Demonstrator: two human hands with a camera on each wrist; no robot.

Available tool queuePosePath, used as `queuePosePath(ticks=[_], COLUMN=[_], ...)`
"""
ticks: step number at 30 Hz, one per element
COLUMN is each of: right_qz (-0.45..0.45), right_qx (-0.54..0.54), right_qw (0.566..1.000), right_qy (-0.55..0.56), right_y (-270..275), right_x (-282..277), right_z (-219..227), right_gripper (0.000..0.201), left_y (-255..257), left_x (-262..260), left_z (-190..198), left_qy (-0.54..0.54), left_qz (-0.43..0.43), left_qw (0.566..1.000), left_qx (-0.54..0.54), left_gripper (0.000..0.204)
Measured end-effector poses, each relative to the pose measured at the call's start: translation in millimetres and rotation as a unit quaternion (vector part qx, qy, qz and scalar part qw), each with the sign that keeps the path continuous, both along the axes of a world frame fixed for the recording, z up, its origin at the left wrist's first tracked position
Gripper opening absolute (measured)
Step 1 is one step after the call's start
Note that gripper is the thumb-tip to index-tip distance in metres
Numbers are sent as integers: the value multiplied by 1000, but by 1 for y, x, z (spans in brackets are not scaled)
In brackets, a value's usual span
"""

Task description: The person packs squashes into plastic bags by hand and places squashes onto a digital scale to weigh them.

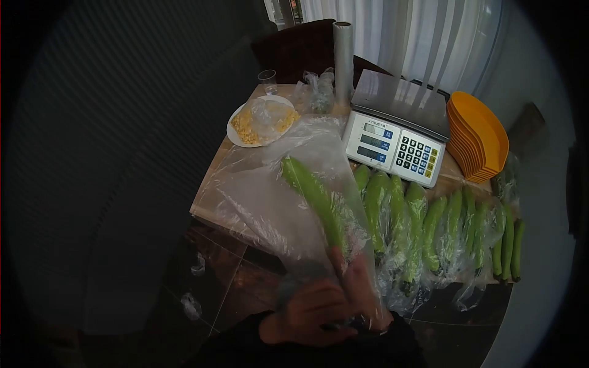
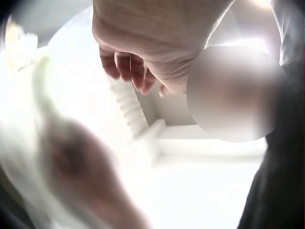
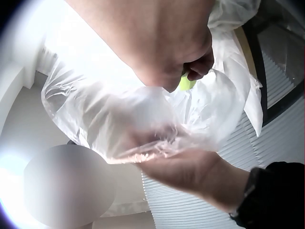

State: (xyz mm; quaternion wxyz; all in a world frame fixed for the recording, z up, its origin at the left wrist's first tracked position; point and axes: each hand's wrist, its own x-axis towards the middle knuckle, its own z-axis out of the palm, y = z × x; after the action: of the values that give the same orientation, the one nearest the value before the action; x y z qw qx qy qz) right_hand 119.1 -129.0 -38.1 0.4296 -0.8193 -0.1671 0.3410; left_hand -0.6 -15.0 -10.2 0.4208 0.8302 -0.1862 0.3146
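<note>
In the head view my right hand (image 1: 361, 283) grips the near end of a long, pale green vegetable (image 1: 310, 190), inside a large clear plastic bag (image 1: 257, 199). The vegetable's far end points toward the back left of the table. My left hand (image 1: 313, 310) lies across the right wrist at the bag's near end. Seen from the right wrist, the left hand (image 3: 186, 171) has its fingers behind the bag's gathered edge, pinching the film; plastic partly hides them. There the right hand (image 3: 167, 52) shows curled fingers with a bit of green below them.
A price scale (image 1: 396, 144) stands behind several plastic-wrapped green vegetables (image 1: 414, 227) in a row. Orange trays (image 1: 478, 138) are stacked at the right. A plate (image 1: 236, 138) of yellow kernels, a clear cup (image 1: 267, 81) and an upright plastic roll (image 1: 343, 64) stand at the back.
</note>
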Motion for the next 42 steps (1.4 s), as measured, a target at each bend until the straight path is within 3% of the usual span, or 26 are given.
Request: queuePosePath(ticks=[2, 4, 5, 7, 8, 10, 12, 13, 15, 17, 19, 21, 24, 25, 26, 28, 30, 33, 35, 36, 37, 38, 39, 40, 41, 42], right_qz=[-6, -7, -25, -41, -54, -68, -24, -28, -116, -93, -68, -188, -200, -200, -174, -148, -160, -136, -143, -153, -157, -58, 48, 49, 74, 93], right_qx=[91, 180, 215, 253, 245, 238, 231, 229, 288, 275, 262, 403, 397, 398, 394, 387, 417, 384, 376, 367, 368, 373, 341, 341, 452, 512], right_qw=[996, 983, 976, 966, 968, 969, 952, 953, 950, 956, 957, 882, 866, 865, 889, 906, 868, 862, 844, 822, 822, 918, 924, 924, 878, 737], right_qy=[7, 14, -5, -24, -6, 11, -198, -198, 16, -44, -103, 153, 230, 229, 156, 82, 216, 301, 355, 407, 405, 124, -167, -166, 140, 431], right_y=[-8, -13, -13, -12, -11, -12, -17, -17, -17, -22, -22, -16, -17, -18, -20, -21, -25, -26, -29, -31, -31, -32, -32, -37, -45, -48], right_x=[1, -5, -10, -18, -22, -21, -16, -17, -22, -26, -27, -26, -26, -25, -24, -25, -29, -28, -27, -25, -24, -22, -21, -17, -11, -8], right_z=[-5, -15, -26, -33, -33, -34, -40, -41, -46, -64, -70, -68, -30, -40, -59, -64, -41, -21, 1, 6, 3, -5, -16, -44, -83, -104], right_gripper=[59, 60, 63, 65, 65, 66, 67, 67, 67, 67, 67, 69, 72, 72, 73, 74, 74, 72, 66, 61, 61, 54, 47, 47, 51, 56], left_y=[43, 72, 83, 98, 94, 93, 78, 61, 44, 35, 35, 38, 71, 98, 117, 141, 147, 138, 138, 128, 106, 92, 96, 104, 108, 96], left_x=[-5, 23, 26, 29, 30, 25, 19, 18, 5, -8, -10, -11, -8, -9, -11, 1, 12, 21, 28, 29, 30, 29, 26, 19, 13, 11], left_z=[-5, -10, -17, -26, -21, -42, -56, -59, -70, -79, -79, -78, -97, -111, -114, -89, -77, -83, -91, -86, -59, -46, -52, -63, -69, -64], left_qy=[-58, -126, -127, 78, 146, 208, 272, 265, 259, 254, 269, 283, 342, 258, 154, 145, 132, 182, 198, 199, 261, 312, 313, 299, 275, 274], left_qz=[288, 447, 448, 281, 262, 244, 220, 222, 225, 191, 150, 107, 54, -80, -207, -199, -185, -222, -440, -443, -269, -81, -82, -205, -322, -319], left_qw=[955, 876, 876, 847, 827, 832, 832, 836, 838, 930, 939, 946, 932, 896, 783, 765, 746, 719, 595, 594, 691, 759, 758, 700, 629, 631], left_qx=[33, -127, -125, -444, -476, -454, -430, -426, -425, -187, -153, -116, -111, -353, -566, -595, -626, -633, -643, -641, -618, -566, -567, -616, -652, -652], left_gripper=[71, 84, 84, 89, 63, 52, 45, 38, 34, 34, 38, 43, 62, 69, 76, 81, 85, 77, 62, 62, 55, 49, 49, 49, 49, 49])
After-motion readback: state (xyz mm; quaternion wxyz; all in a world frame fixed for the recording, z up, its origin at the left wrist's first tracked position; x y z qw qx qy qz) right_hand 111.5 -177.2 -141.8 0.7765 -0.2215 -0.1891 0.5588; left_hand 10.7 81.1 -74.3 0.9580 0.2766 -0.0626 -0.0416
